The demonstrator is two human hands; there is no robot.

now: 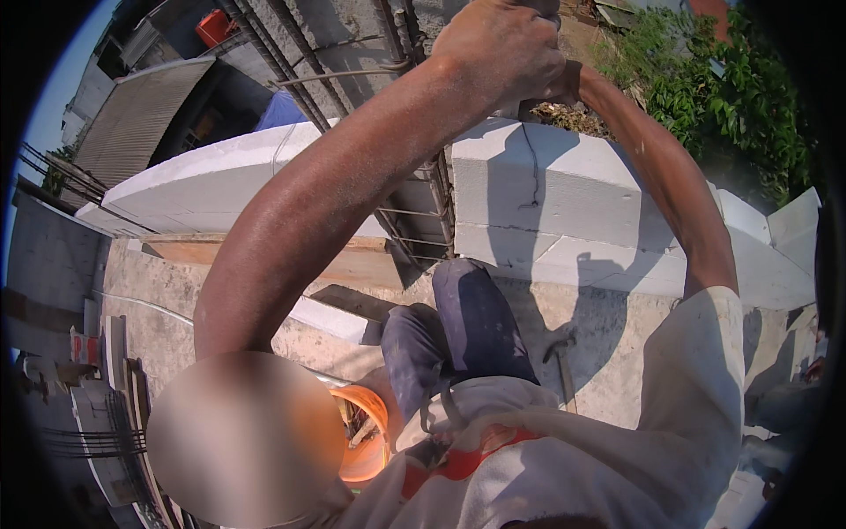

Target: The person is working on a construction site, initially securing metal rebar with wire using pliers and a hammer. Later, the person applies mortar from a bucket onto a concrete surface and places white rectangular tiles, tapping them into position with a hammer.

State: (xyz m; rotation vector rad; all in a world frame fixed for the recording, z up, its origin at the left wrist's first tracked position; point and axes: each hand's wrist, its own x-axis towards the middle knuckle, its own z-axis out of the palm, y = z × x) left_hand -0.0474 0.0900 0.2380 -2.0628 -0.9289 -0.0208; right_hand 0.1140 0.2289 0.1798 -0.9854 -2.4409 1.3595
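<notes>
Both my arms reach up to the top middle, where my hands meet in front of a column of steel reinforcing bars (300, 62). My left hand (500, 42) is closed; whatever is in its fingers is hidden at the upper edge. Just behind it, my right hand (560, 85) is mostly covered, and its fingers do not show. Below my hands runs a low wall of white lightweight blocks (573, 207), split by the bars (441, 203). A short, bent dark wire (533, 167) hangs on the wall's face.
A hammer (562, 375) lies on the concrete floor right of my legs (480, 322). An orange bucket (374, 454) with tools inside stands at my left. A white block strip (335, 319) and a wooden board (352, 264) lie near the wall. Leafy plants (731, 106) grow beyond it.
</notes>
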